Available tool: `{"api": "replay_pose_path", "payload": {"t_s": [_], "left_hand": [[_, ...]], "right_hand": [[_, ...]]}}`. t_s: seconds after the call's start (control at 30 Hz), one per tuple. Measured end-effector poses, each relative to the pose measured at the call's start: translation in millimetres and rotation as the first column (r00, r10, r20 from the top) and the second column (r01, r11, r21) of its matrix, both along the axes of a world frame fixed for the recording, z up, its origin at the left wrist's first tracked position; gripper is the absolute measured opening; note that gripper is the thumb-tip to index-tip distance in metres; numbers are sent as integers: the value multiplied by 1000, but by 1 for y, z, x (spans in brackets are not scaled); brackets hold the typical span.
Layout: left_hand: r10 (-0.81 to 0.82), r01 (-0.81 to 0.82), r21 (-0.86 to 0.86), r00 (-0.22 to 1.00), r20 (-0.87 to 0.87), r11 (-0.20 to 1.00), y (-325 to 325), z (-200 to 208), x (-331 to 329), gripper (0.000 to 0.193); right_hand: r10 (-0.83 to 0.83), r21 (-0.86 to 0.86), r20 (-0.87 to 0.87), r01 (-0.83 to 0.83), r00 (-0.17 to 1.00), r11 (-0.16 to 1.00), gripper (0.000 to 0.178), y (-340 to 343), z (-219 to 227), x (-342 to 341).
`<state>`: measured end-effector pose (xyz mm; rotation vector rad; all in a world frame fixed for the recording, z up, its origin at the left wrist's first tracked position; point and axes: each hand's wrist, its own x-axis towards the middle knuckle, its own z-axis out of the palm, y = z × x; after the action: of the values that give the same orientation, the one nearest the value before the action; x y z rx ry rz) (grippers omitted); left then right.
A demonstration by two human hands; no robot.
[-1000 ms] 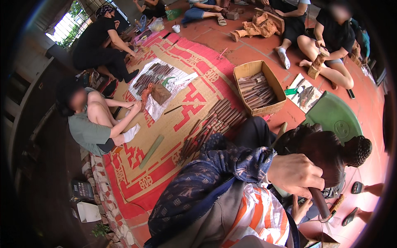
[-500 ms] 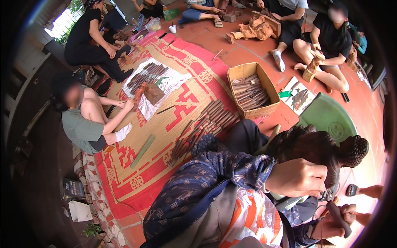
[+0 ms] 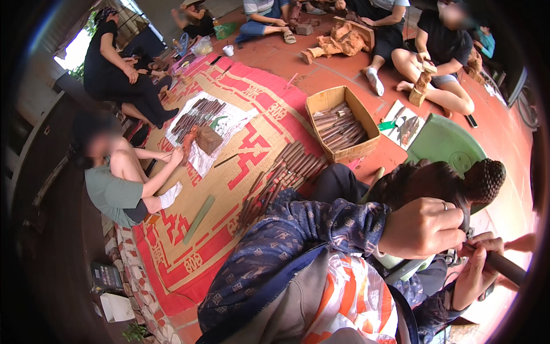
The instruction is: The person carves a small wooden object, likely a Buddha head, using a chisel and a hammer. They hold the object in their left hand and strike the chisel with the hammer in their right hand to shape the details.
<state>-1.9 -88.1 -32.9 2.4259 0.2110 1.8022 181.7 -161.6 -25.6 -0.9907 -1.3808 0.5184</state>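
A dark brown carved wooden statue (image 3: 427, 180) lies across my lap, its knobbly, curl-covered head (image 3: 486, 182) to the right. My left hand (image 3: 424, 228), with a ring on one finger, is closed at the statue's near side; what its fingertips grip is hidden. Just right of it, my right hand (image 3: 481, 266) is wrapped round a thick dark rod-shaped tool (image 3: 506, 268). The tool's inner end lies by my left fingertips, and its working tip cannot be made out.
Many wooden-handled carving tools (image 3: 286, 178) lie on the red and tan mat (image 3: 252, 126). Beyond stands a cardboard box (image 3: 344, 152) of more tools. A green plastic chair (image 3: 444, 140) is behind the statue. Several people sit around carving; one (image 3: 123, 178) is at the left.
My right hand has risen with the rod-shaped tool, bringing it close to my left hand. My left hand has shifted slightly up and right. The whole view has turned a little.
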Motion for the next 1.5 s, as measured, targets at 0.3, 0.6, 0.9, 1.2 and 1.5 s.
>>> {"api": "replay_pose_path", "payload": {"t_s": [0.3, 0.6, 0.9, 1.2, 1.5], "left_hand": [[46, -100, -235, 974, -223, 967, 49, 17, -20, 132], [-3, -152, -547, 962, -272, 824, 48, 7, 8, 115], [-50, -62, -541, 981, -190, 839, 51, 3, 11, 109], [-11, -94, -509, 980, -198, 855, 53, 1, 10, 110], [26, -132, -471, 974, -226, 872, 51, 3, 10, 111]], "right_hand": [[276, 193, -238, -234, 931, 953, 16, 41, 32, 29], [419, 199, -156, -387, 895, 900, 15, 71, 39, 39], [360, 228, -298, -300, 884, 926, 13, 87, 32, 40], [258, 95, -179, -244, 949, 965, 16, 82, 42, 45], [350, 120, -279, -329, 894, 937, 16, 69, 55, 25]]}}
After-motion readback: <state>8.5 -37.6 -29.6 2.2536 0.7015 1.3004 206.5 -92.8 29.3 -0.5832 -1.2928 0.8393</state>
